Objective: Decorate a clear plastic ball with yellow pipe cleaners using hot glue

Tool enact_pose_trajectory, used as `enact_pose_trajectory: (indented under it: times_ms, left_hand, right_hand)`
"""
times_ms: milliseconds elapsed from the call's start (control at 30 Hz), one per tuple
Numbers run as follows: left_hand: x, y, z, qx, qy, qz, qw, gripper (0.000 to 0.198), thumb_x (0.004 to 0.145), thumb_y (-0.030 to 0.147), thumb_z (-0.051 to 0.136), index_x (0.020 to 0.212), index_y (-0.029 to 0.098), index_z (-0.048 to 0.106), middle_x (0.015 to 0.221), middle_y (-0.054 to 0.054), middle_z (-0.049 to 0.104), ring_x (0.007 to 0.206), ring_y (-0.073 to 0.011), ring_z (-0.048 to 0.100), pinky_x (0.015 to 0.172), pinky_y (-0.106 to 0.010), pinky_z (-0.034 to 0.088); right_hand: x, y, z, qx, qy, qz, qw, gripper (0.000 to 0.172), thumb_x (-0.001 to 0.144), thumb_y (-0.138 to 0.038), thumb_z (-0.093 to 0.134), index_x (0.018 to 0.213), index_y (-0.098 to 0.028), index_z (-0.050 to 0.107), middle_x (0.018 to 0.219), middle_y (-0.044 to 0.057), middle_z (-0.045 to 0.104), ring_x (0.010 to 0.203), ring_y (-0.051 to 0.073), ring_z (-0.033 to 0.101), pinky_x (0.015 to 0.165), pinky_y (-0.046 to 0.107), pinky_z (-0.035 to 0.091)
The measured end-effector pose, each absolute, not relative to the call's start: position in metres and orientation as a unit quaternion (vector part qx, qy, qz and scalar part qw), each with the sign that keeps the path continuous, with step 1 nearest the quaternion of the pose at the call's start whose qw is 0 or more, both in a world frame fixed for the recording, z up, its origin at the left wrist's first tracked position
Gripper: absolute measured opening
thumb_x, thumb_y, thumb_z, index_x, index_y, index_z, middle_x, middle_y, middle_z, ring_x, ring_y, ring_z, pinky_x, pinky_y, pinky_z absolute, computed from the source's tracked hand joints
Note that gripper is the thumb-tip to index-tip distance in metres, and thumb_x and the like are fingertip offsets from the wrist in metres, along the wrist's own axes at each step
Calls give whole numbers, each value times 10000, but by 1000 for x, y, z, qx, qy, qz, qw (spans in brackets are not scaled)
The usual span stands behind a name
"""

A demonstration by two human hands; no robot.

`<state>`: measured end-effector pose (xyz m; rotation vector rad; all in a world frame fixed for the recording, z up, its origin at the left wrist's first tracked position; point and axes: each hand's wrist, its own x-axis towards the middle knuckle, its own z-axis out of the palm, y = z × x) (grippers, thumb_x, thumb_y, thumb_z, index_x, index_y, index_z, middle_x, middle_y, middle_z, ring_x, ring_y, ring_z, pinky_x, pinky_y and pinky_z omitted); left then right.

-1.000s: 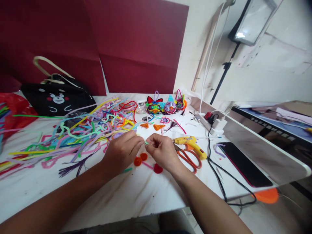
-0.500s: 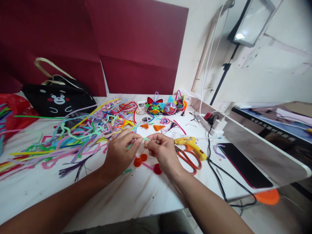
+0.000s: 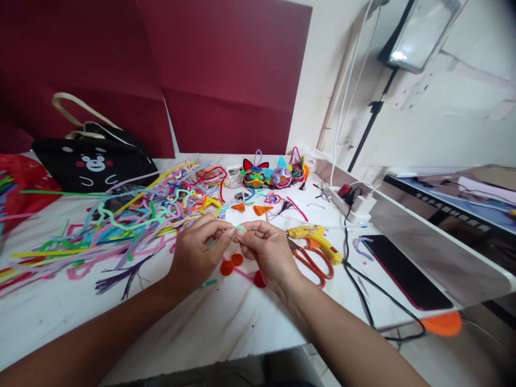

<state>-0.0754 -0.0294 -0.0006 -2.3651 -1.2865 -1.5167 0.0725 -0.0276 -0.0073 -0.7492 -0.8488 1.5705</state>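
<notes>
Between my fingertips is a light green pipe cleaner (image 3: 241,228), mostly covered by the fingers. My left hand (image 3: 200,250) pinches one part of it, and my right hand (image 3: 266,252) pinches the other, the two thumbs almost touching. On the table below my hands lie orange pipe cleaner coils (image 3: 227,267), a red coil (image 3: 259,279) partly behind my right hand, and a short green piece (image 3: 210,282). Two orange triangles (image 3: 260,210) lie just beyond my fingers. Orange-handled scissors (image 3: 312,267) rest right of my right hand, beside a yellow glue gun (image 3: 318,239).
A heap of coloured pipe cleaners (image 3: 157,209) spreads across the left. Colourful decorated figures (image 3: 255,176) stand at the back. On the right are a power strip (image 3: 350,207), a black cable (image 3: 358,290) and a phone (image 3: 407,274). A black bag (image 3: 94,166) sits back left.
My hands have come slightly closer together, and the green pipe cleaner between them looks more curved. The coils and tools stay where they were; the view has shifted a little.
</notes>
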Motion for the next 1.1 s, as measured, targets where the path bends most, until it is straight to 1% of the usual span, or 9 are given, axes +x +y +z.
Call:
enact_pose_trajectory:
  times_ms: [133, 267, 400, 567, 700, 833, 933, 1033, 1100]
  left_hand:
    - [-80, -26, 0, -796, -394, -457, 56, 144, 904, 202, 610, 793, 165, 694, 753, -11, 675, 693, -131, 642, 642, -250, 495]
    - [-82, -24, 0, -823, -354, -429, 117, 152, 927, 166, 575, 827, 157, 690, 772, -25, 673, 721, -135, 645, 677, -251, 502]
    - [-83, -23, -4, -840, -328, -396, 173, 167, 939, 151, 556, 831, 145, 683, 761, -39, 651, 720, -150, 622, 686, -272, 489]
    - [-84, -22, -9, -851, -333, -365, 178, 193, 953, 168, 527, 826, 164, 673, 759, -32, 636, 696, -153, 600, 665, -290, 464]
    - [-83, -24, -7, -850, -343, -374, 141, 205, 954, 189, 517, 828, 172, 679, 762, -28, 640, 703, -150, 614, 669, -280, 472]
    - [-80, -26, 0, -832, -373, -406, 61, 179, 933, 209, 537, 817, 180, 671, 767, -13, 677, 728, -145, 637, 697, -266, 481]
    - [-79, -27, 4, -802, -422, -421, -18, 159, 905, 241, 561, 794, 193, 665, 749, 7, 698, 694, -139, 633, 664, -260, 476]
    - [-79, -27, 5, -765, -470, -432, -91, 148, 872, 297, 599, 779, 203, 667, 712, 18, 693, 660, -140, 619, 615, -255, 469]
    - [-79, -28, 5, -751, -481, -439, -113, 154, 854, 317, 614, 761, 204, 664, 698, 19, 686, 652, -141, 610, 599, -253, 466]
  right_hand:
    - [84, -24, -10, -368, -512, 552, 546, 167, 681, -272, 763, 771, -162, 676, 563, -42, 580, 495, 88, 488, 485, 217, 378]
    - [93, -24, -11, -410, -670, 334, 522, 18, 792, -173, 672, 800, -172, 689, 689, -18, 606, 591, 103, 533, 590, 242, 418]
    - [96, -25, -9, -425, -752, 203, 460, 92, 823, -90, 643, 811, -172, 683, 728, -4, 621, 650, 122, 561, 649, 255, 413]
    - [96, -26, -5, -437, -801, 141, 385, 114, 852, -71, 619, 812, -162, 677, 756, 18, 618, 686, 139, 541, 669, 268, 389]
    - [96, -27, -4, -453, -785, 193, 377, 116, 845, -60, 608, 806, -160, 651, 727, 3, 602, 658, 131, 525, 648, 264, 374]
    - [94, -23, -9, -447, -702, 348, 432, 86, 848, -119, 612, 784, -175, 614, 630, -41, 547, 576, 107, 489, 580, 239, 365]
    - [91, -20, -13, -426, -620, 459, 471, 54, 823, -188, 637, 779, -182, 608, 578, -62, 513, 519, 97, 459, 507, 224, 347]
    - [87, -18, -13, -401, -554, 532, 499, 80, 760, -218, 678, 754, -177, 610, 545, -65, 527, 493, 91, 468, 489, 217, 371]
    - [85, -19, -12, -380, -519, 565, 517, 119, 725, -242, 703, 736, -173, 607, 524, -59, 549, 478, 89, 482, 490, 215, 392]
